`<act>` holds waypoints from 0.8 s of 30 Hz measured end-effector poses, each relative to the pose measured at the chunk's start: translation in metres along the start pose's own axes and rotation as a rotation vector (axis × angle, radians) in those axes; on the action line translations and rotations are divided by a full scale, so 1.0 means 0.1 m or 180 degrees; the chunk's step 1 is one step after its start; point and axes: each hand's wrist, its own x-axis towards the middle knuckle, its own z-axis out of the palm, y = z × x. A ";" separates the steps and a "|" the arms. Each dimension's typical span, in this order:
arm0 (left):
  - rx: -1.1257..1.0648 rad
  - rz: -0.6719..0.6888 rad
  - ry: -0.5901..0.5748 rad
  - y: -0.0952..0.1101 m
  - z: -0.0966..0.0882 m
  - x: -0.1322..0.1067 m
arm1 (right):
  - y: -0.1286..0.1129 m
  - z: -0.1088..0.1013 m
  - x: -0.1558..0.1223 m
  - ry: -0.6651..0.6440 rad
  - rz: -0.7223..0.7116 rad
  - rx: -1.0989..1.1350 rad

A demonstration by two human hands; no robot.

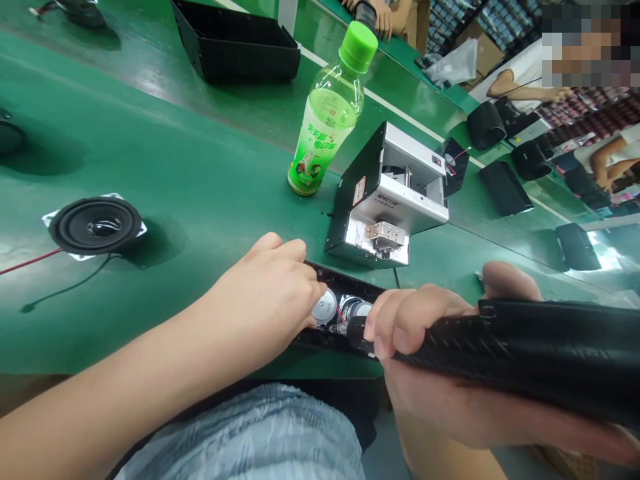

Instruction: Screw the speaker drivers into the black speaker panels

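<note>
My right hand is wrapped round a black electric screwdriver, which lies nearly level with its tip to the left. Its metal bit reaches into a long black speaker housing near the table's front edge. Inside the housing two round silver-backed speakers show, with a red wire between them. My left hand is over the housing's left part, fingers curled and thumb close to the left speaker. What those fingers pinch, if anything, is hidden. The screw point under the bit is too small to make out.
A silver and black machine stands just behind the housing, beside a green-capped bottle. A loose speaker with wires lies left. An open black box sits farther back. Other people's arms show across the green table.
</note>
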 end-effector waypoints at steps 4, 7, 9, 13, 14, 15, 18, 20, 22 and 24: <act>-0.0008 -0.0012 -0.0017 0.00 0.00 0.00 | 0.02 0.01 -0.04 -0.0066 -0.0058 -0.0083; 0.0024 0.0012 0.0002 0.01 0.01 -0.01 | -0.05 0.00 -0.07 -0.0115 -0.0075 -0.0173; 0.0064 0.0042 0.0025 0.01 0.01 -0.02 | -0.14 -0.03 -0.06 -0.0213 0.0182 -0.0348; 0.0066 0.0075 0.0039 0.00 0.00 -0.02 | -0.33 -0.08 -0.01 -0.1083 0.0902 -0.0968; 0.0065 0.0079 0.0034 0.00 0.00 -0.02 | -0.34 -0.08 -0.02 -0.1025 0.0789 -0.1106; 0.0065 0.0088 0.0034 0.00 0.01 -0.02 | -0.34 -0.07 -0.04 -0.0947 0.0649 -0.1200; 0.0074 0.0152 0.0092 0.01 0.01 -0.02 | -0.28 0.00 -0.14 -0.0832 0.0365 -0.1190; 0.0089 0.0183 0.0140 0.02 0.03 -0.04 | -0.23 0.04 -0.19 -0.0865 0.0399 -0.1003; 0.0104 0.0181 0.0148 0.03 0.04 -0.05 | -0.19 0.07 -0.21 -0.0718 0.0401 -0.0834; 0.0111 0.0179 0.0132 0.02 0.05 -0.06 | -0.16 0.10 -0.22 -0.0574 0.0444 -0.0730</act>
